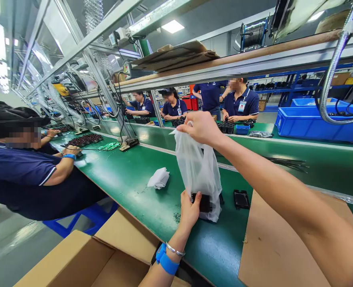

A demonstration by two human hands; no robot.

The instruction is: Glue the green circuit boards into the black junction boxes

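A translucent white plastic bag (196,163) hangs upright over the green bench, with a black rectangular part (205,202) at its bottom. My right hand (202,128) is closed on the bag's top edge, pinching it up high. Lower down, my left hand (191,208) grips the black part, thumb across its face; whether its fingers lie inside or outside the plastic I cannot tell. Just right of the bag, a similar black part (241,199) lies on the bench. To the left rests a small stack of folded white bags (158,178).
An open cardboard box (74,255) stands below the bench's near edge. A flat cardboard sheet (279,239) covers the bench at right. A co-worker (20,167) sits at left; several people work beyond the low divider. Blue bins (320,123) stand at far right.
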